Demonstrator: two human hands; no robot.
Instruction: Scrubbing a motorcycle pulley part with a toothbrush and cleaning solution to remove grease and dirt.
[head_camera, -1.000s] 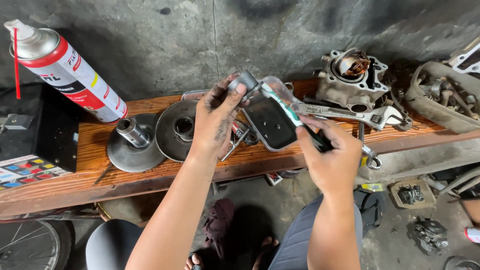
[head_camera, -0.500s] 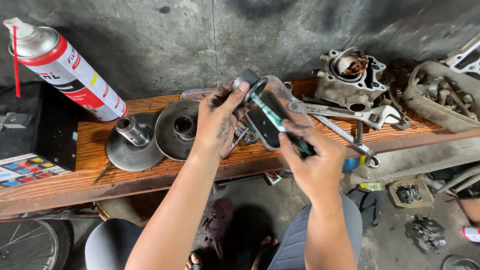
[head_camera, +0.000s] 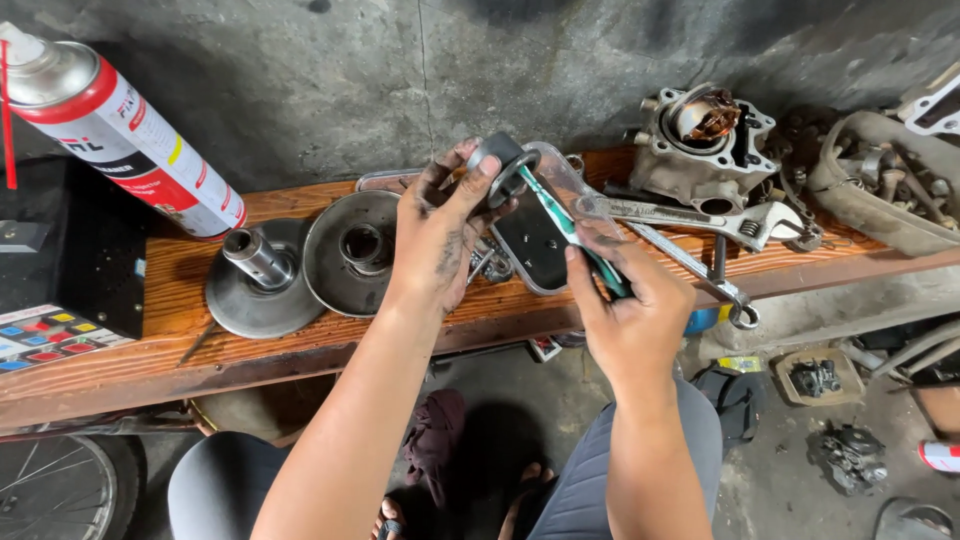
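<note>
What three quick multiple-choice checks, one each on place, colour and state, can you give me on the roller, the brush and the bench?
1. Where does the adjustable wrench lie?
A. On the wooden bench
B. On the floor
C. In the left hand

2. What colour is the handle of the toothbrush?
A. Red
B. Green and white
C. Black

3. How is the small roller held?
A. Lying loose on the bench
B. Pinched in the left hand
C. Gripped by the right hand

Answers: 1 A, it rests on the plank beside the engine cylinder. 2 B, green and white show above the right hand. 3 B, left fingertips pinch it.
</note>
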